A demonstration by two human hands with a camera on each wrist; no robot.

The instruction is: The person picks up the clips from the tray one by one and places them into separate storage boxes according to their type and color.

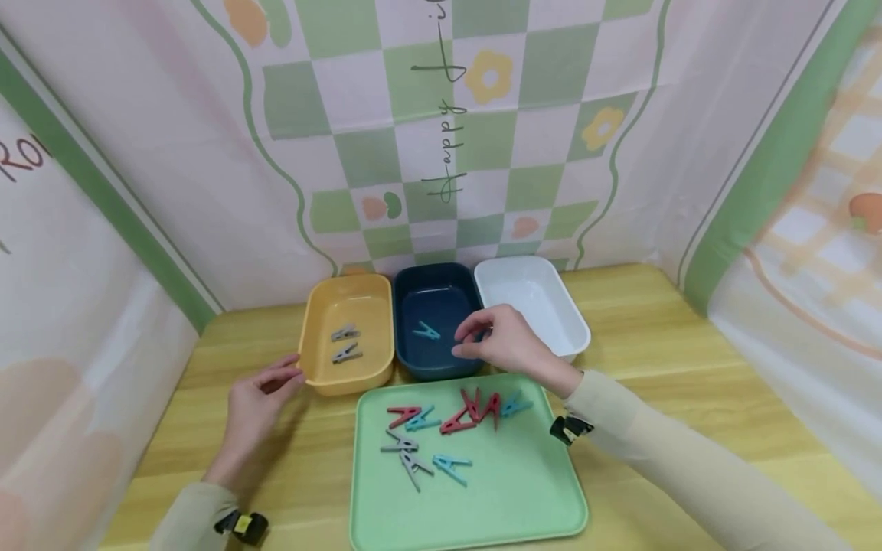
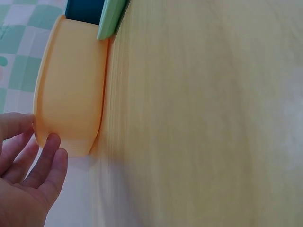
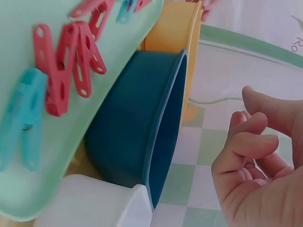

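Yellow bin point(image 1: 358, 306) is pinched at its corner by left hand point(image 1: 258, 399), likely for steadying; | right hand point(image 1: 508, 341) is held loosely curled, empty, beside teal clothespin point(image 1: 427, 331); | gray clothespins point(image 1: 347, 353) are kept apart from navy bin point(image 1: 431, 298), seemingly by colour

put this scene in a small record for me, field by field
left hand: touching the yellow bin
right hand: near the blue bin, holding nothing
yellow bin: two gray clothespins
blue bin: one teal clothespin
white bin: beside the blue one
green tray: red clothespins, plus teal and gray ones
surface: wood-look table
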